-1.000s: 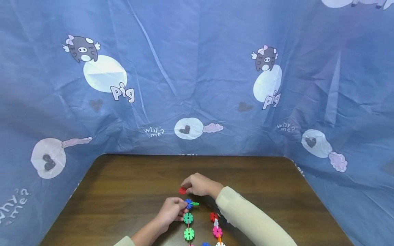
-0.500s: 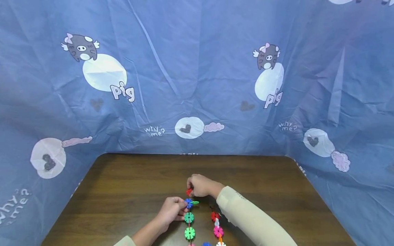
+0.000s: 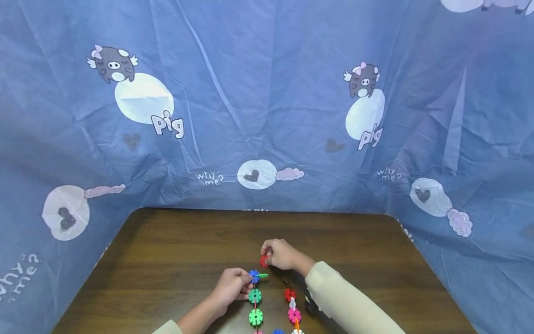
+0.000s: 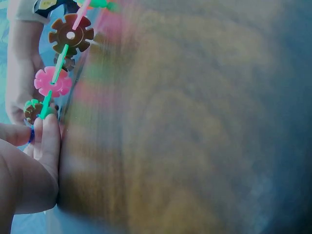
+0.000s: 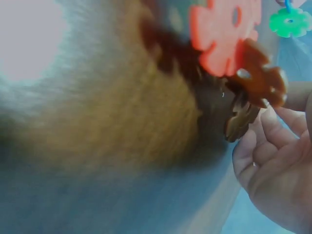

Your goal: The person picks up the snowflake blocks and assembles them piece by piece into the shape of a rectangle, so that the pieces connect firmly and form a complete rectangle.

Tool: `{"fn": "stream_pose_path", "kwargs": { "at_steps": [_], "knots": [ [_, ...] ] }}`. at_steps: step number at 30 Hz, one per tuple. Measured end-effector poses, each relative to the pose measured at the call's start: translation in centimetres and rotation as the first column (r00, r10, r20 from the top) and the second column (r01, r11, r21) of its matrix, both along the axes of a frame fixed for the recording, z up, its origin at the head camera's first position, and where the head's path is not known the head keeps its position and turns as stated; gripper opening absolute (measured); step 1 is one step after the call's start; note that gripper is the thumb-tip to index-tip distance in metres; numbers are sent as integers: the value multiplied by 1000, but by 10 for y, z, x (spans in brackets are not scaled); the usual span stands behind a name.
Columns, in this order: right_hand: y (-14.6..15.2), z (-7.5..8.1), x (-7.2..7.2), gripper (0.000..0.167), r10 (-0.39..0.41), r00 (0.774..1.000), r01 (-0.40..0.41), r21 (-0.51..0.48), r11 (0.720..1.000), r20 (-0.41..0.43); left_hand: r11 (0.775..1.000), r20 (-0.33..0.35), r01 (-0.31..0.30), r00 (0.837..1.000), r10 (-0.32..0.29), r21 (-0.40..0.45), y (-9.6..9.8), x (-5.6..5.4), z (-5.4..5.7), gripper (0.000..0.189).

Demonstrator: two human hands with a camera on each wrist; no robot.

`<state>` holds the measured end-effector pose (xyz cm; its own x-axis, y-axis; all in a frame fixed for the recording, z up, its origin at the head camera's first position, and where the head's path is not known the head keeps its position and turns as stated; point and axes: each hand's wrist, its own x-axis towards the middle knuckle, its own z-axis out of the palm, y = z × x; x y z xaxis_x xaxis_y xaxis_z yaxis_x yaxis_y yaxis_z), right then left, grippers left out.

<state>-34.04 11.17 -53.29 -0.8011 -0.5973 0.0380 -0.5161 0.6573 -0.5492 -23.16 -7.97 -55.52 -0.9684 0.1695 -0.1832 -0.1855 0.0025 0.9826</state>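
In the head view my left hand (image 3: 231, 286) pinches a blue notched plastic disc (image 3: 254, 276), the far end of a chain of interlocking discs on the wooden table. A green disc (image 3: 263, 275) stands edge-on, joined to the blue one's right side. Below it in the chain come a teal-green disc (image 3: 255, 296) and a light green disc (image 3: 256, 317). Just beyond and to the right, my right hand (image 3: 282, 256) holds a loose red disc (image 3: 264, 261) between thumb and fingers. The left wrist view shows only a blue sliver between my left thumb and fingers (image 4: 48, 141).
A second strand lies to the right, with a red disc (image 3: 290, 294), a white disc (image 3: 292, 304) and a pink disc (image 3: 294, 316), partly beside my right sleeve (image 3: 346, 297). Wooden table (image 3: 187, 241) extends to a blue printed curtain (image 3: 267, 116) behind.
My right hand has carried the red disc to the right, from beyond the blue disc's left side to beyond its right side. My left hand keeps its pinch on the blue disc.
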Motion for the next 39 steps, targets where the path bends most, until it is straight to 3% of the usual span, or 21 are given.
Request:
{"fn": "stream_pose_path", "kwargs": {
  "at_steps": [4,8,14,23,33,39],
  "knots": [
    [12,3,9,19,-24,997,34,-133,990,76,1000,4,-4,1000,4,-7,-1,0,-1,10],
    [23,9,20,23,-47,979,103,-283,954,198,1000,4,-3,1000,3,0,-1,0,-1,10],
    [35,13,38,12,-100,929,223,-322,920,357,1000,-1,-4,1000,4,7,-2,-1,0,10],
    [34,13,52,13,-88,927,204,-295,934,365,1000,1,-3,1000,3,-1,-1,-1,-2,10],
    [29,12,52,14,-68,928,192,-315,929,367,1000,-4,4,1000,-4,14,-1,1,-2,10],
    [28,13,52,16,-63,939,168,-292,942,337,1000,-6,6,1000,-6,18,-2,1,-1,11]
  ]
}}
